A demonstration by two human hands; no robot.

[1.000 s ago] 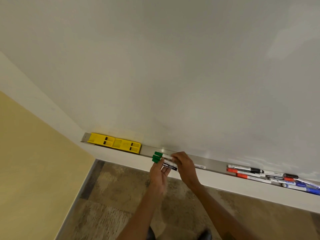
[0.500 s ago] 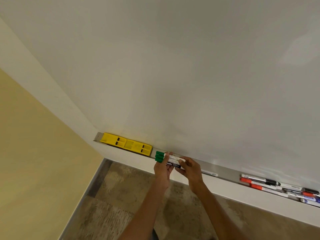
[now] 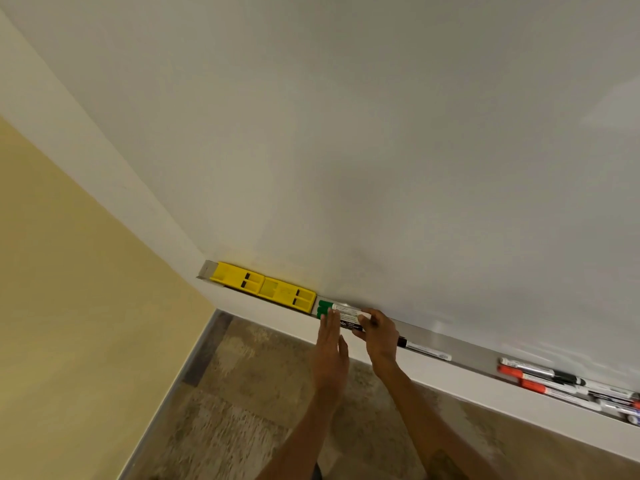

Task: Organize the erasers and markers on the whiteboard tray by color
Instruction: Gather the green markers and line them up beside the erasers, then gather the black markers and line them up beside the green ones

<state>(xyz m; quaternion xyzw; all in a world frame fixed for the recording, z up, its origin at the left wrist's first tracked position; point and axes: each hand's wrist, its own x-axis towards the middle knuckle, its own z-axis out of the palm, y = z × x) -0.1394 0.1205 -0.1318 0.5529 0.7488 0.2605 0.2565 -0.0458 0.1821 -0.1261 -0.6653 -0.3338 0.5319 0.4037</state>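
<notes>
**Green markers join the yellow erasers.** A bundle of green markers (image 3: 334,310) is seen being set into the whiteboard tray (image 3: 467,353) at the centre of the frame. The green caps are pointed toward the left of the frame and lie just beside two yellow erasers (image 3: 263,287), which are lined up end to end at the tray's far left end.

A second earlier the bundle was held by both hands in front of the tray, clearly apart from the erasers. It is now brought up to them, though whether caps and eraser actually touch cannot be told.

The left hand (image 3: 330,351) is shown with fingers straight and close together. Only the fingertips (image 3: 325,320) are laid against the markers near the caps, where a moment before they were wrapped round them. The right hand (image 3: 380,336) is kept clamped on the white barrels, fingers curled over the top and thumb beneath.

Just to the right of that hand, a single black-capped marker (image 3: 427,348) is left lying in the tray. A mixed cluster of red, black and blue markers (image 3: 554,381) is piled at the lower right edge of the frame, well apart from the greens.

The green group is judged to be as good as placed. The cluster at lower right is judged still to be sorted.
</notes>
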